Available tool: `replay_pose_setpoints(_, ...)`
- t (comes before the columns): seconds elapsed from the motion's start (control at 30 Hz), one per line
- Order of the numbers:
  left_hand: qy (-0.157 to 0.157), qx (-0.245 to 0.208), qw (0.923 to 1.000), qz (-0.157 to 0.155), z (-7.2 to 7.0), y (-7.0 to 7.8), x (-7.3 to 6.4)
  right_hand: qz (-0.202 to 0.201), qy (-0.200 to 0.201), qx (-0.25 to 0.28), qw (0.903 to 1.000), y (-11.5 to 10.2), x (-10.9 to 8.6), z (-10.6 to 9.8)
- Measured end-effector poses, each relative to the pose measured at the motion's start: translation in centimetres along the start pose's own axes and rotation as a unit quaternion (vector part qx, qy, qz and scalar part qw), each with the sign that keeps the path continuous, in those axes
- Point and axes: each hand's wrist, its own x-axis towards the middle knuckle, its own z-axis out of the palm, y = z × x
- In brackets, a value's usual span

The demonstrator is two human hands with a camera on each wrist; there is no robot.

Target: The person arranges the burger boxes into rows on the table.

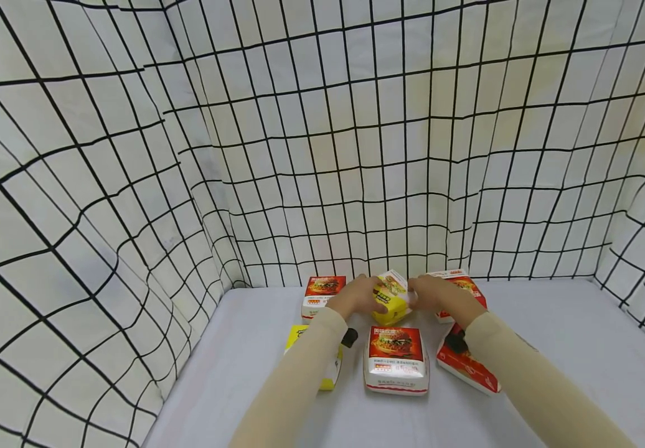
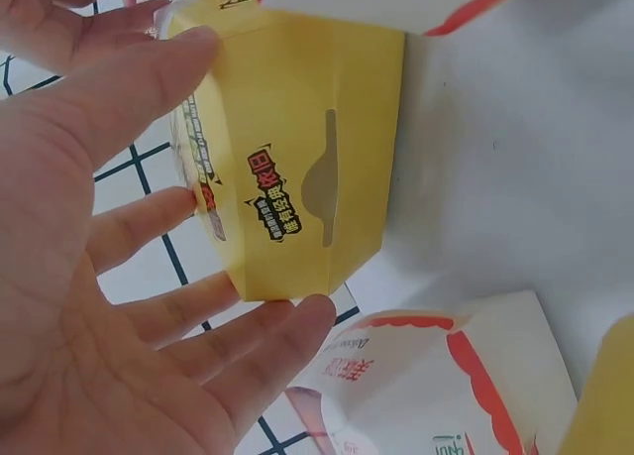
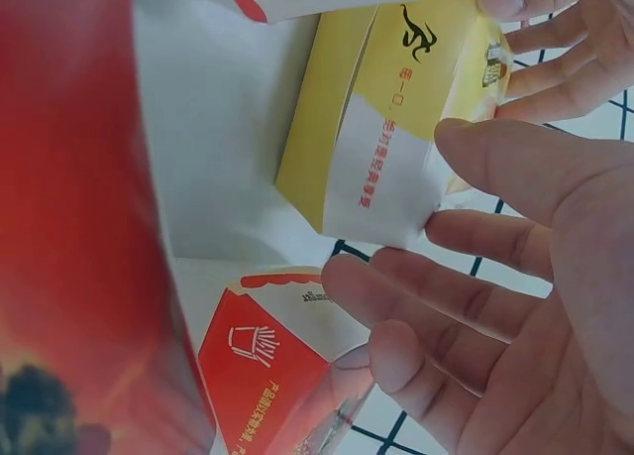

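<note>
Yellow burger box [image 1: 391, 306] is braced near the back edge of the table [image 1: 558, 336] between our left hand [image 1: 358, 295] and right hand [image 1: 433, 292], both loosely extended, presumably for even support

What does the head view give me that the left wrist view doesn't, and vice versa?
Only head: the cream sleeves and the red box at front right.

Only left wrist: the semicircular tab on the side of the held yellow box.

Both: that same box, the left hand, at least part of the right hand, and the black-lined backdrop.
</note>
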Motion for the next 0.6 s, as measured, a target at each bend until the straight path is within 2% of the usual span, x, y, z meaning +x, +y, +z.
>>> replay_pose_setpoints(0.2,-0.004,-0.004,0.9999,0.008,-0.3,-0.2,-0.3,0.000,-0.004,0.009,0.9999,0.1,-0.3,-0.2)
replay_pose_setpoints(0.33,-0.002,-0.012,0.9999,0.000,-0.4,-0.3,-0.4,0.008,0.000,0.004,1.0000,0.2,-0.2,-0.5)
replay_pose_setpoints(0.43,0.007,-0.017,0.9998,-0.010,-0.2,-0.4,-0.4,0.006,0.011,0.004,0.9999,0.3,0.1,-0.6)
replay_pose_setpoints(0.6,0.039,-0.017,0.9988,-0.023,0.3,-0.2,-0.4,0.018,0.018,0.027,0.9993,0.5,0.8,-0.3)
